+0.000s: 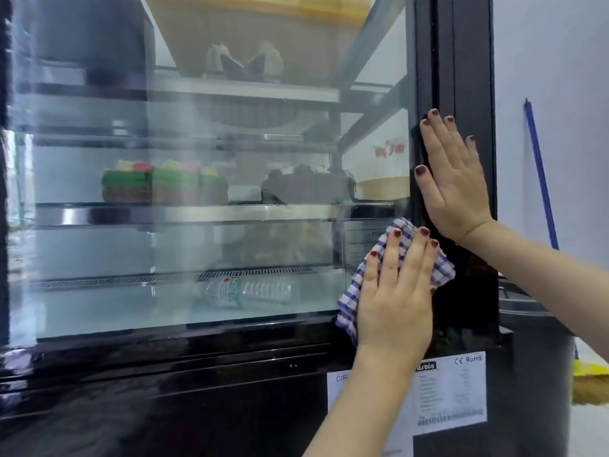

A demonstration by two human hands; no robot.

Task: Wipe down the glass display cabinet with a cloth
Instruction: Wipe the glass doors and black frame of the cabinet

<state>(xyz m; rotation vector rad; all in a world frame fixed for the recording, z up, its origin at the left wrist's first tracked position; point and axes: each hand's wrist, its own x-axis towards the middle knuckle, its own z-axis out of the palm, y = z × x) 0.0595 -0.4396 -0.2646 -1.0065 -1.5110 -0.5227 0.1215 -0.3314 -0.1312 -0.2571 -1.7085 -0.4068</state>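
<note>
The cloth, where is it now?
Head view, lower right: the cloth lies under the left hand on the cabinet glass edge, below the right hand.

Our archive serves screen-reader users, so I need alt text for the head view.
A left hand presses a blue-and-white checked cloth flat against the lower right corner of a glass display cabinet, while the right hand rests flat on its black frame. Inside, cakes sit on a shelf and a water bottle lies at the bottom.
</note>
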